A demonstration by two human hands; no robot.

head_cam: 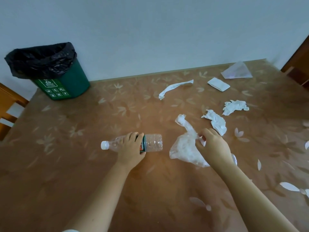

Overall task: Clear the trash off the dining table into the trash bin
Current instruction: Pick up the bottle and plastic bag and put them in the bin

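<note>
Clear plastic under both hands, right in the middle of the brown leaf-patterned worktop [66,148].

Left hand [132,149] lies over the plastic bottle [150,142], grip wrapped around its labelled middle, white cap pointing left, bottle flat on its side. Right hand [213,145] has its grip pinched on the crinkled plastic bag [184,148] just beside the bottle. Beyond them, crumpled tissues [217,122] and a twisted paper strip [173,87] lie scattered, a folded packet [218,84] farther back. Green trash bin [66,84], black liner, stands on the far left corner.
</note>
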